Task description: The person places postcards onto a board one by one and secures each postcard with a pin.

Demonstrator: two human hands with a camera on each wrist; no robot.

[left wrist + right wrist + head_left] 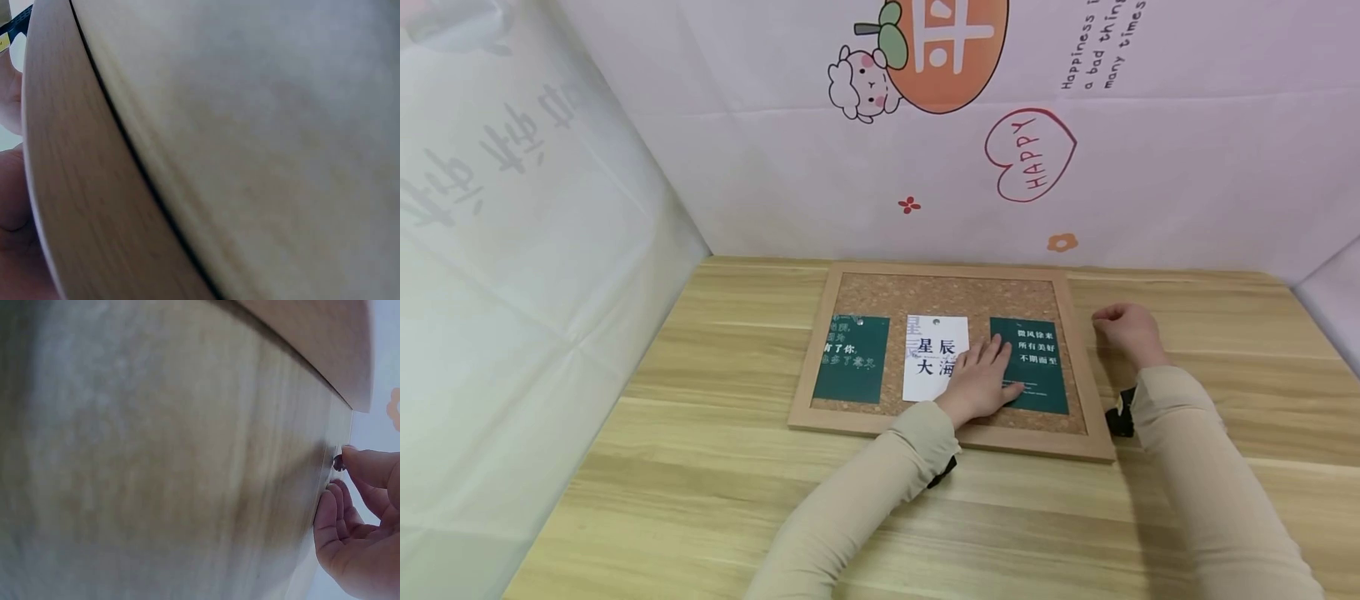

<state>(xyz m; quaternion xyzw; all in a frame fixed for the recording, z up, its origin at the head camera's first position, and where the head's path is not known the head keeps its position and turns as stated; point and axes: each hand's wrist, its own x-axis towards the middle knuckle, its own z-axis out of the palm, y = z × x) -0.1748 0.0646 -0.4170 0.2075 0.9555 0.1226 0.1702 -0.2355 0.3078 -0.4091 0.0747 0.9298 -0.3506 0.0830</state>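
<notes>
A cork board (951, 292) with a wooden frame lies on the table. Three cards are on it: a green card (850, 379) at the left, a white card (922, 383) in the middle and another green card (1037, 375) at the right. Small metal tacks show at the top of the left and middle cards. My left hand (977, 383) rests with fingers spread over the white card's right edge and the right green card's left side. Just off the board's right side, my right hand (1127, 333) pinches a small dark thumbtack (339, 463) at its fingertips, low over the table.
The wood-grain table (700, 475) runs around the board. A white printed cloth (775, 167) hangs upright behind it, and another pale cloth (512, 292) stands at the left. Dark wrist cameras sit under both sleeves.
</notes>
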